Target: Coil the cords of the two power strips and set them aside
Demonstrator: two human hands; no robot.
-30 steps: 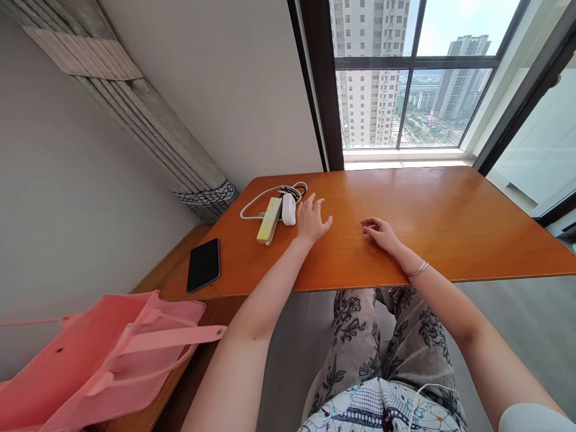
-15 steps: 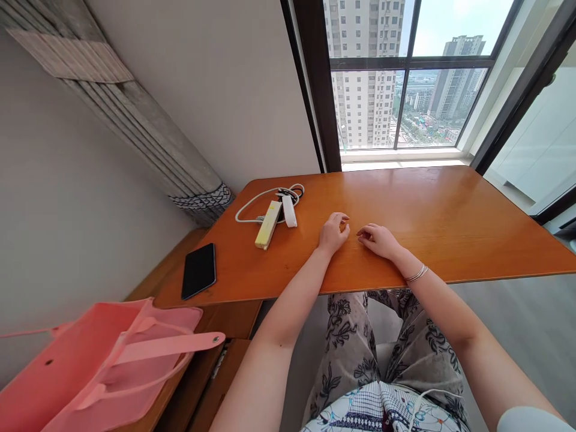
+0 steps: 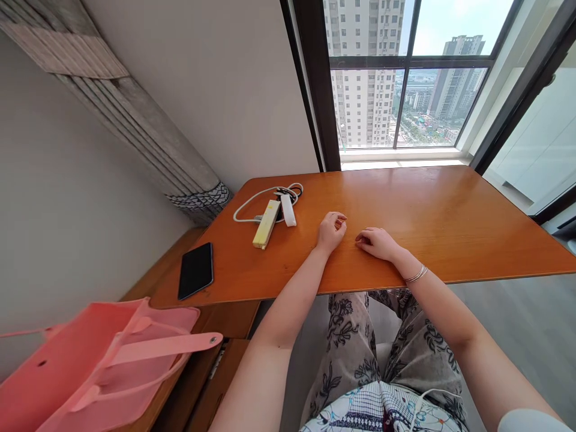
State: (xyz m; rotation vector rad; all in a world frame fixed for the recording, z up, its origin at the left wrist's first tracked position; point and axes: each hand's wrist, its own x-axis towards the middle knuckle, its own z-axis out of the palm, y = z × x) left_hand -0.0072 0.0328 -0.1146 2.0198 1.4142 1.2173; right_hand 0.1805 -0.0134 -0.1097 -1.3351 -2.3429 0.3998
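My left hand (image 3: 332, 231) rests on the brown wooden table (image 3: 432, 210), its fingers loosely bent and a gap showing between thumb and fingertips. Nothing is in it. A short distance to its right lies my right hand (image 3: 378, 243), palm down with fingers slightly bent and apart, also holding nothing that I can see. The hands do not touch. Left of my left hand is a yellowish power strip (image 3: 267, 225), with a white block-shaped piece (image 3: 288, 210) beside it and a looped white cable (image 3: 243, 207) behind.
A dark-screened phone (image 3: 196, 271) lies near the table's left edge. Below it, a pink bag (image 3: 108, 366) with straps sits on a lower wooden surface (image 3: 234, 318). A window (image 3: 407, 63) stands behind the table, and a gathered grey curtain (image 3: 148, 126) hangs at the left.
The view has shifted very slightly, so the left-side things sit a little further left. My right hand's fingers are drawn in a touch; both hands stay on the table.
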